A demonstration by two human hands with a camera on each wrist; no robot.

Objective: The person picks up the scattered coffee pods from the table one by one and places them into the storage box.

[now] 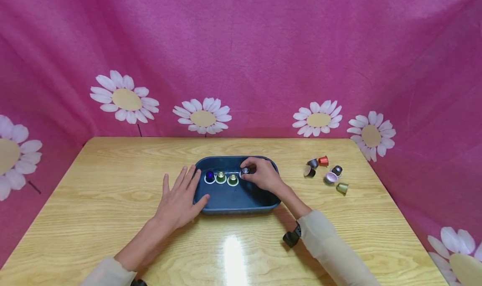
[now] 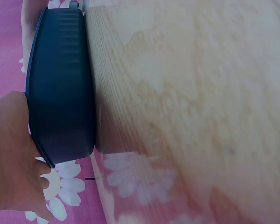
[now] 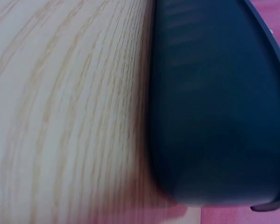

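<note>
A dark blue-grey tray [image 1: 233, 199] with rounded corners stands on the table, its outer wall [image 3: 214, 102] filling much of the right wrist view. Inside it, a dark blue coffee capsule [image 1: 209, 176] and two green ones, a left one [image 1: 221, 176] and a right one [image 1: 233, 179], sit in a row, rims down. At the row's right end my right hand [image 1: 265, 176] pinches a greyish capsule [image 1: 245, 170] between thumb and fingers, close over the tray floor. My left hand [image 1: 178, 202] rests on the tray's left rim, fingers straight and spread; the left wrist view shows this hand [image 2: 11, 154] at the rim.
To the tray's right lie several loose capsules: a red one [image 1: 323, 161], a pale purple-faced one [image 1: 330, 178], an olive one [image 1: 342, 188] and dark ones. The wooden table [image 1: 124, 173] meets a pink flowered cloth [image 1: 256, 68] at the back and sides.
</note>
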